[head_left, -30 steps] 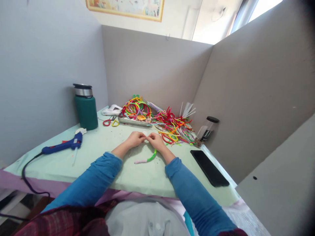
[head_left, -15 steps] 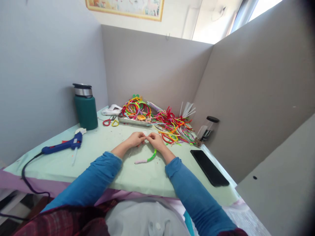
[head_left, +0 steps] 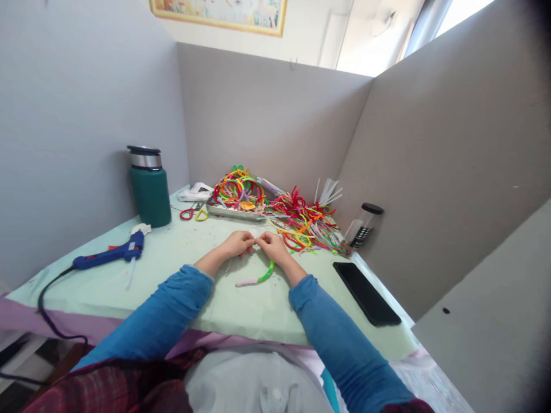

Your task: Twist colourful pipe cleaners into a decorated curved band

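Note:
My left hand (head_left: 241, 243) and my right hand (head_left: 270, 245) meet over the middle of the table, fingertips pinched together. A curved band (head_left: 266, 276) wrapped in fuzzy green and pale pink pipe cleaner comes out below my right hand and bends left toward me. Its upper part is hidden by my fingers. Under my left hand a thin greyish strand (head_left: 228, 265) shows faintly. What the left fingertips pinch is too small to make out. A small white piece (head_left: 255, 233) shows just behind the fingertips.
Behind my hands are a metal tray (head_left: 235, 214) heaped with colourful hoops and a loose pile of pipe cleaners (head_left: 303, 215). At left are a blue glue gun (head_left: 109, 255), a green bottle (head_left: 150, 195) and scissors (head_left: 193, 214). A black phone (head_left: 365, 293) lies at right.

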A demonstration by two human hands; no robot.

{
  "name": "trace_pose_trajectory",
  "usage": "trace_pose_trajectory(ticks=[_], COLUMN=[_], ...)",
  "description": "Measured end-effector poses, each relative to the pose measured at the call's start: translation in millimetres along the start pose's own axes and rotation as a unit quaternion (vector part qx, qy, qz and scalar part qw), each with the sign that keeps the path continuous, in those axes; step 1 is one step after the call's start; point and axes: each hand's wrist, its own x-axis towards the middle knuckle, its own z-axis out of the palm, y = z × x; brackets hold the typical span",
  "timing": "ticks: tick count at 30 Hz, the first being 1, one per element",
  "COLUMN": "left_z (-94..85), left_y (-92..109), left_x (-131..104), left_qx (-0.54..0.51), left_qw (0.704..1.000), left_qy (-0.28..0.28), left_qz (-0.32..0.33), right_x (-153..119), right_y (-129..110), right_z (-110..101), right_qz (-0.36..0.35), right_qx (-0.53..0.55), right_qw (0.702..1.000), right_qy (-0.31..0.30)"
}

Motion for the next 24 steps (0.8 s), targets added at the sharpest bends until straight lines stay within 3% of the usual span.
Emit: trace_pose_trajectory(ticks=[24], left_z=[0.4], left_y=[-7.0], left_x=[4.2], left_qx=[0.025], left_qw=[1.000], left_qy=[-0.008], left_qz=[-0.008], right_x=[-0.2], right_y=[0.1], right_z=[0.2], right_qz=[0.000], right_qx=[-0.012], right_qw=[1.000], right_qy=[-0.001])
